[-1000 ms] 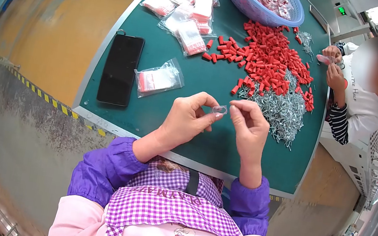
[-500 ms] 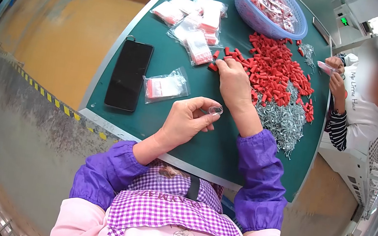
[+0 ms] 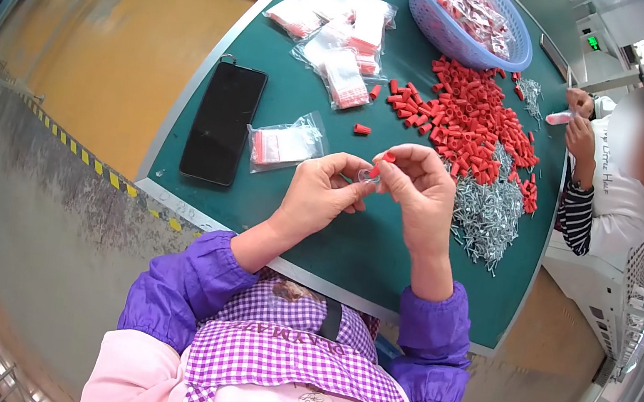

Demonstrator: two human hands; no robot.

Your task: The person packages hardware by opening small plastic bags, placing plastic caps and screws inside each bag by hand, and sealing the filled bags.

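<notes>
Between thumb and finger, my left hand (image 3: 323, 193) holds a small clear plastic bag (image 3: 365, 176) with its mouth toward the right. My right hand (image 3: 422, 190) pinches a red cap (image 3: 383, 163) at the bag's opening, so the two hands nearly touch. To the right of my right hand lie a heap of red caps (image 3: 478, 116) and a pile of screws (image 3: 488, 215). One loose red cap (image 3: 362, 130) sits alone on the green table (image 3: 308, 237). Left of my hands is a pack of small bags (image 3: 284, 145).
A black phone (image 3: 222, 123) lies at the table's left side. More packs of bags (image 3: 345, 78) are stacked behind. A blue basket (image 3: 524, 44) of filled bags stands at the back. Across the right edge, another person (image 3: 628, 157) holds a small bag.
My right hand went out to the red caps and came back to my left hand with one. A loose cap now lies apart from the heap. The view has shifted slightly.
</notes>
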